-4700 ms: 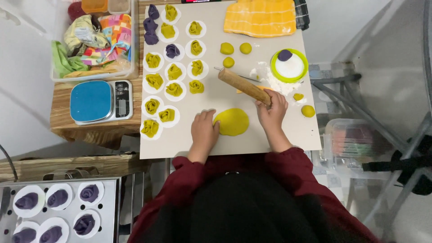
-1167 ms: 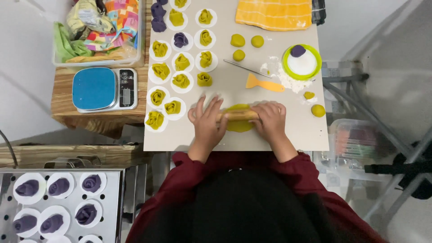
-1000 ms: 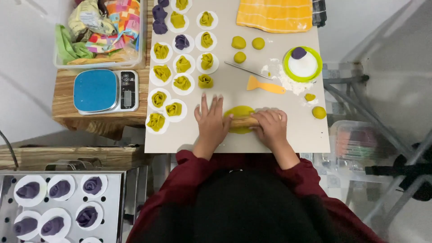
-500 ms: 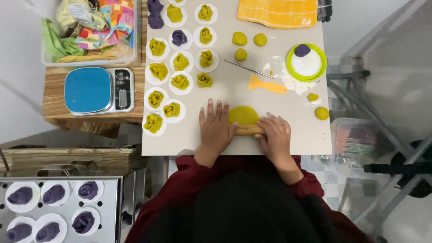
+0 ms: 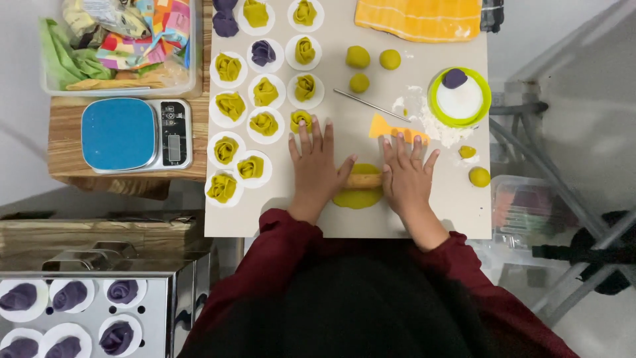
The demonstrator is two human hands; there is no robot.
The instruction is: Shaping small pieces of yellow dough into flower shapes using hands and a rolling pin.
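Note:
Both my hands press flat on a wooden rolling pin (image 5: 364, 179) that lies across a flattened yellow dough disc (image 5: 358, 197) near the front of the beige work board (image 5: 344, 225). My left hand (image 5: 316, 166) covers the pin's left end, fingers spread. My right hand (image 5: 406, 172) covers its right end. Only the pin's middle shows between the palms. Just beyond my right fingers lies an orange scraper (image 5: 396, 130).
Rows of yellow and purple dough roses on white paper rounds (image 5: 265, 93) fill the board's left side. Three yellow dough balls (image 5: 358, 58), a thin metal rod (image 5: 371, 104), a green-rimmed bowl (image 5: 459, 99), an orange cloth (image 5: 419, 18). Blue scale (image 5: 136, 134) left; tray of purple roses (image 5: 73, 311) below.
The hands have rolled the pin forward and back over the dough; now they sit further up the board with fingers stretched out. Earlier the right hand held the pin lifted off.

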